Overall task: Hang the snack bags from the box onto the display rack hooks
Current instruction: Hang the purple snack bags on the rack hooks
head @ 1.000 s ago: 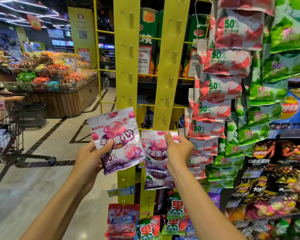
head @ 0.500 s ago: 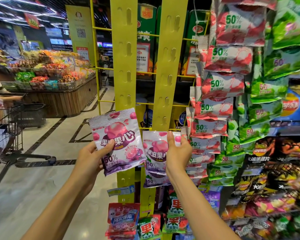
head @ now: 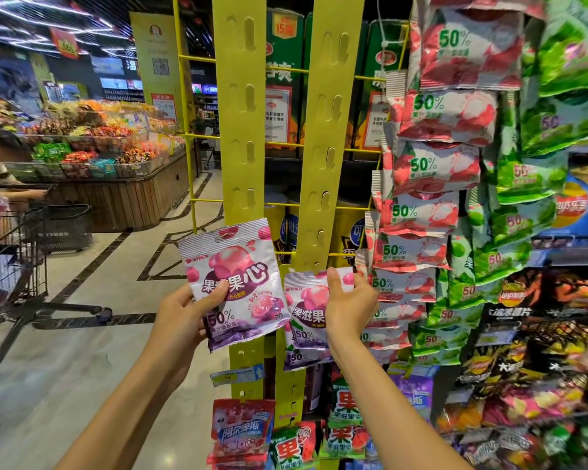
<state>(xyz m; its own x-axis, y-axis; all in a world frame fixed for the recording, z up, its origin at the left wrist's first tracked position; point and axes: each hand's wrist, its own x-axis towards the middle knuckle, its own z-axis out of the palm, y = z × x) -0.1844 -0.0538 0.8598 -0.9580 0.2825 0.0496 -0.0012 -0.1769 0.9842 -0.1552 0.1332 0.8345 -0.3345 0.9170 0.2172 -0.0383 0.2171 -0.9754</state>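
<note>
Here the left hand [head: 184,320] grips a purple-and-white snack bag [head: 233,286] by its lower left side, thumb curled over the front and fingers behind, holding it upright and slightly tilted in front of the left yellow strip [head: 241,157] of the display rack. The right hand [head: 348,307] pinches a second purple bag [head: 306,310] near its top edge, thumb pressed on the front and fingers wrapped behind, with the bag's top edge right at the lower part of the right yellow strip [head: 328,154]; whether its hole has caught a hook is hard to tell, since the thumb covers that spot. Another purple bag [head: 301,356] hangs just below it, partly overlapped. The two held bags sit side by side, nearly touching at their inner edges. Along the rack's right edge hang columns of red-and-white bags [head: 435,171] and green bags [head: 540,184]. Near the rack's bottom edge hang a red bag [head: 241,429] and green-red bags [head: 345,422]. At the far left stands a shopping cart [head: 11,266], with a wooden produce stand [head: 116,195] behind it.
</note>
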